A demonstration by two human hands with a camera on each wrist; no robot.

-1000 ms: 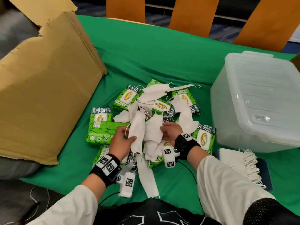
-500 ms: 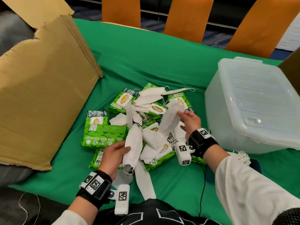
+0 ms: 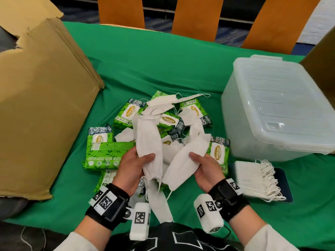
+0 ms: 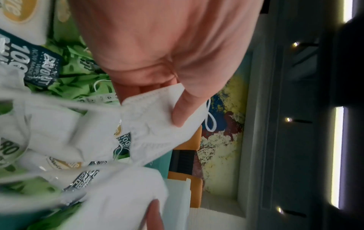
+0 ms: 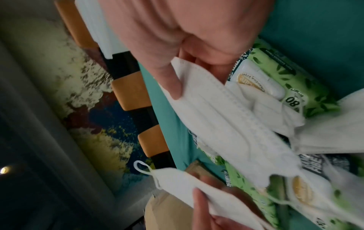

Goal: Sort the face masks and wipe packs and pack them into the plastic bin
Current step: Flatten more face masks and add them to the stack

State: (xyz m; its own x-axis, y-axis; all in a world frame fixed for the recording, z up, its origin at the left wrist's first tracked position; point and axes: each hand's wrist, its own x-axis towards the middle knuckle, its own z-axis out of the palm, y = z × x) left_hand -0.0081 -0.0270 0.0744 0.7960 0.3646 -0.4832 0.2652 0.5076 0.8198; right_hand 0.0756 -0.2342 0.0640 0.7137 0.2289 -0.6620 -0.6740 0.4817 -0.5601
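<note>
Two hands up over the pile on the green counter point(image 3: 181, 69)! Biggest first: cardboard box point(image 3: 41, 105) at left, lidded plastic bin point(image 3: 277, 109) at right, empty-handed of any goods on its lid. Between them, green wipe packs point(image 3: 107, 153) tangled with white masks. Stacked masks point(image 3: 253, 178) lie just before the bin. Left hand point(image 3: 130, 169), thumb clamped on one face mask point(image 3: 148, 142); right hand point(image 3: 204, 171) pinches another mask point(image 3: 186, 160), fingers curled beneath.
</note>
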